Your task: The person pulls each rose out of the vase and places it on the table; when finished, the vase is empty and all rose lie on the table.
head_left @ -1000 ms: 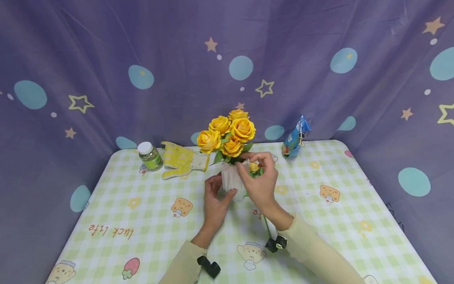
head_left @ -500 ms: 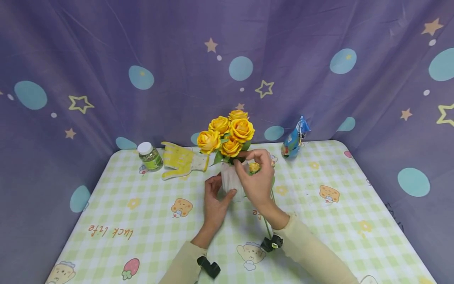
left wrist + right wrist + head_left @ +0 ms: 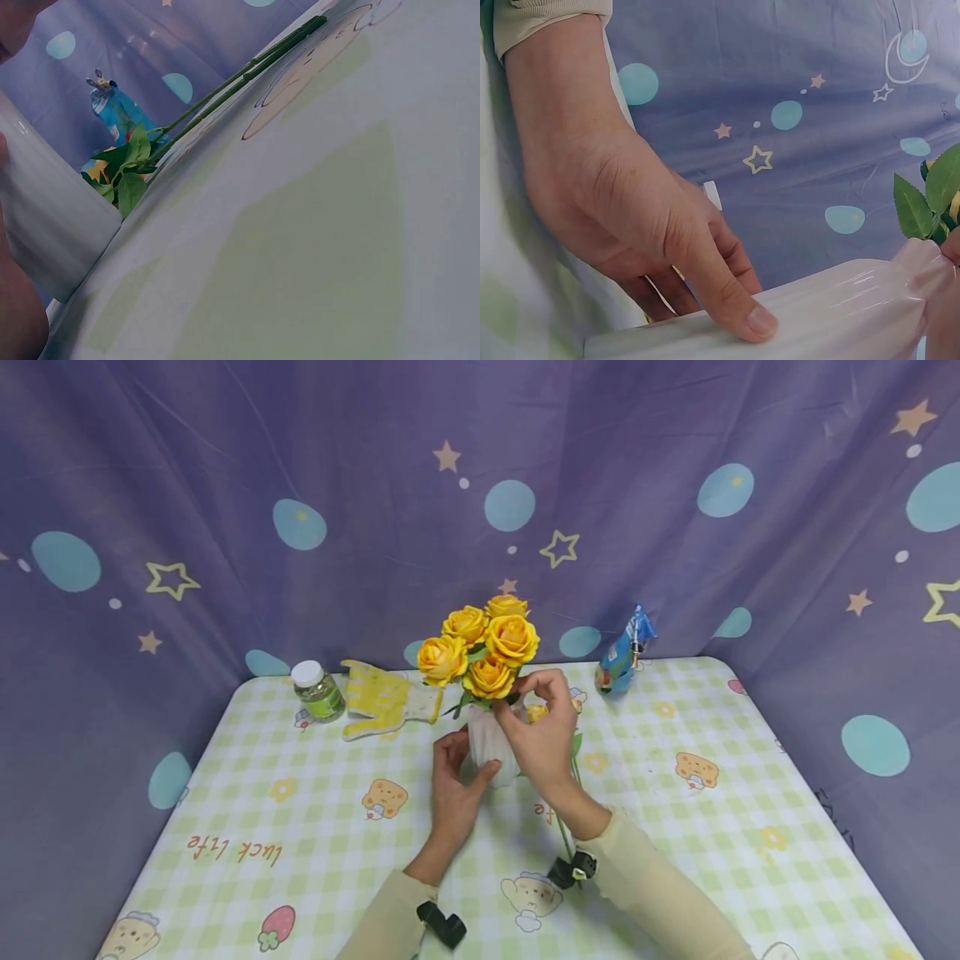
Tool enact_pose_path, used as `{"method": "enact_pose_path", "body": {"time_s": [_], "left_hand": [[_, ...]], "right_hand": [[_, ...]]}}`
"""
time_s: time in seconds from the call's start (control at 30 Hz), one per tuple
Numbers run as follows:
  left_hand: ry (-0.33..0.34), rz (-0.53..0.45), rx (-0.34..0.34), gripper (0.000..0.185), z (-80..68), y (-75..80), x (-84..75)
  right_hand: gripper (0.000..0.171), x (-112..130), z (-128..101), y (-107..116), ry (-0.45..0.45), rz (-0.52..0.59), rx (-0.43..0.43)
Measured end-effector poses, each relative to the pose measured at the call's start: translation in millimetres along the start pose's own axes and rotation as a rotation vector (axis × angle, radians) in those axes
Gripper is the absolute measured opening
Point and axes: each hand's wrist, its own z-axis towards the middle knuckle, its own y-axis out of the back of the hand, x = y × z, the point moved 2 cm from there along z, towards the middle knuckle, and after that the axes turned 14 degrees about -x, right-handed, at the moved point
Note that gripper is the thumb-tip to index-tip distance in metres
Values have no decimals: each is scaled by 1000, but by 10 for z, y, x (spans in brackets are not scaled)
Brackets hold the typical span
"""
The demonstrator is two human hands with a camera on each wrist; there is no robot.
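Observation:
A white ribbed vase (image 3: 489,745) stands mid-table with several yellow roses (image 3: 483,639) in it. My left hand (image 3: 456,781) grips the vase from the near left, thumb across its side. The right wrist view shows that thumb (image 3: 735,311) on the vase (image 3: 817,319). My right hand (image 3: 545,731) is at the vase's right shoulder and pinches a small yellow rose (image 3: 536,712) near its head. Its green stem (image 3: 564,837) trails back under my wrist. In the left wrist view, the stem (image 3: 240,75) and leaves (image 3: 129,166) lie low over the tablecloth beside the vase (image 3: 52,225).
A white-lidded jar (image 3: 318,689) and a yellow glove (image 3: 381,697) lie at the back left. A blue snack bag (image 3: 624,652) stands at the back right. The checked tablecloth (image 3: 712,827) ends against a purple star-print curtain (image 3: 225,485) on three sides.
My right hand has shifted a little up and left with the small rose, closer to the vase's mouth, and the stem has swung with it. The left hand has stayed on the vase.

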Motion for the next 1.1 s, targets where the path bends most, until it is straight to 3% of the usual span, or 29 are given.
{"method": "enact_pose_path", "body": {"time_s": [0.67, 1.1], "left_hand": [[-13, -7, -4, 61, 6, -2, -14], [-6, -10, -14, 60, 3, 4, 8]], "right_hand": [[30, -41, 42, 22, 25, 144, -57], [35, 66, 111, 52, 20, 198, -127]]}}
